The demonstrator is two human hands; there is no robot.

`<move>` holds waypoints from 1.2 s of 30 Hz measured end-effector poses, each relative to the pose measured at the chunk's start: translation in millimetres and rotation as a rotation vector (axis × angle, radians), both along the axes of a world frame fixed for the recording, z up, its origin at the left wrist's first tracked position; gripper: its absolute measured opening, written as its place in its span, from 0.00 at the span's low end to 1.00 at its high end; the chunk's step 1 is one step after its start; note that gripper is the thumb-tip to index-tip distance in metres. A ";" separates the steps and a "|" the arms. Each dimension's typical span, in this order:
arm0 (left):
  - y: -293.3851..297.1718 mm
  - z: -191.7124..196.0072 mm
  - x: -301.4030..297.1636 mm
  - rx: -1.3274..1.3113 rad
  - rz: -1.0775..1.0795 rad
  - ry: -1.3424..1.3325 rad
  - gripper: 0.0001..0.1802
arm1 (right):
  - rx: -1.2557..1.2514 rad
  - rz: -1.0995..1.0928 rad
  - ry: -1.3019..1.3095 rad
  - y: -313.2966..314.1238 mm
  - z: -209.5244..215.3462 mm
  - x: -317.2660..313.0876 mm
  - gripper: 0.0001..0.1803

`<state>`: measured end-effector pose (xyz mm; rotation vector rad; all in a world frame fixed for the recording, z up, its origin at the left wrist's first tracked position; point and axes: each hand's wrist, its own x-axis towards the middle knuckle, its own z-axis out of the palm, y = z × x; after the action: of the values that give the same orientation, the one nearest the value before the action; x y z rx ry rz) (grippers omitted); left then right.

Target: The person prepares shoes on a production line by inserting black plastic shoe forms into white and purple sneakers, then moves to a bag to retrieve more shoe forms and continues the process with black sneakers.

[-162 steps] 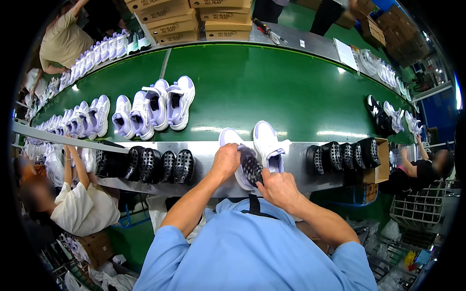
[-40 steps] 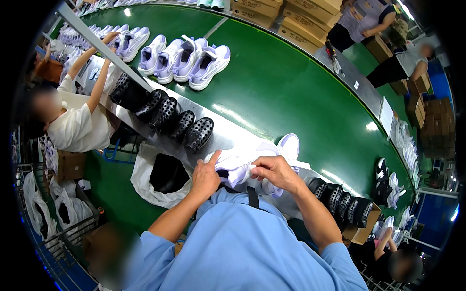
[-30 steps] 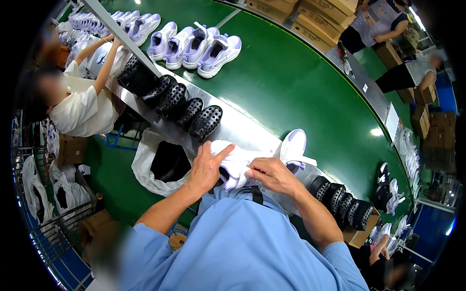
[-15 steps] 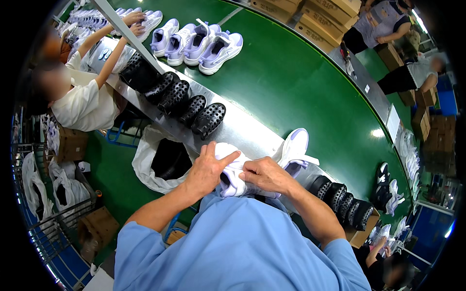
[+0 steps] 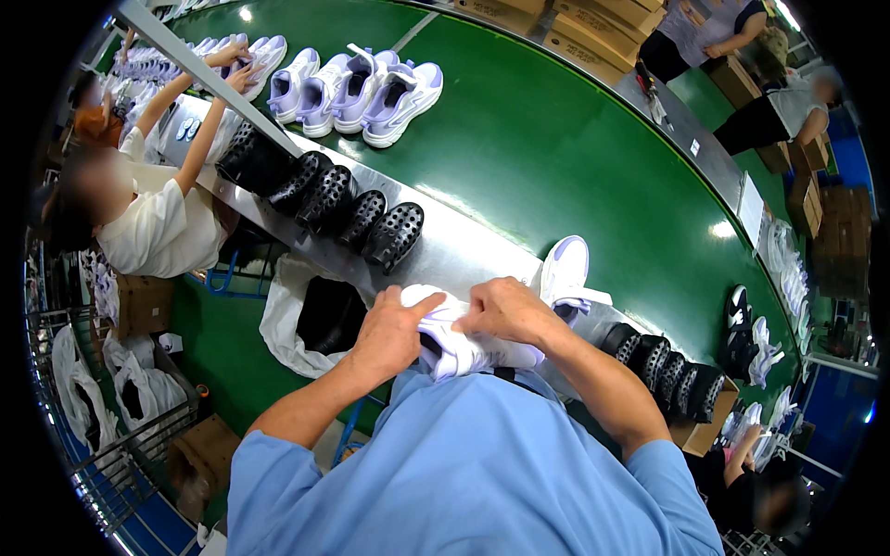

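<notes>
A white sneaker with lilac trim (image 5: pixel 464 347) is held close to my chest, at the near metal edge (image 5: pixel 464 250) of the green conveyor belt (image 5: pixel 556 157). My left hand (image 5: pixel 389 329) grips its left end, thumb pointing across the top. My right hand (image 5: pixel 505 310) presses down on the top of the same sneaker. A second matching sneaker (image 5: pixel 563 271) lies on the metal edge just beyond my right hand.
Black perforated shoe lasts stand in a row to the left (image 5: pixel 343 204) and another to the right (image 5: pixel 667 366). Several white sneakers (image 5: pixel 362 88) ride on the belt. A co-worker in white (image 5: pixel 158 222) reaches up at left. A white bag (image 5: pixel 306 315) hangs below; cardboard boxes (image 5: pixel 593 28) stand behind.
My hands have pulled the sneaker off the metal edge toward my chest and shifted their grip on it. The view has swung toward the left since the earliest frame.
</notes>
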<state>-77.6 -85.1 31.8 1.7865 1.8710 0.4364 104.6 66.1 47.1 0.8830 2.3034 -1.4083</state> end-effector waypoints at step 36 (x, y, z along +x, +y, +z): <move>90.6 -83.6 138.5 0.161 -0.123 0.063 0.09 | 0.506 -1.137 0.197 -61.4 -81.8 123.5 0.19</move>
<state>60.9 5.5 -51.8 2.0304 1.7991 0.5030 228.1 4.7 -34.8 2.5821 2.3860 -1.2204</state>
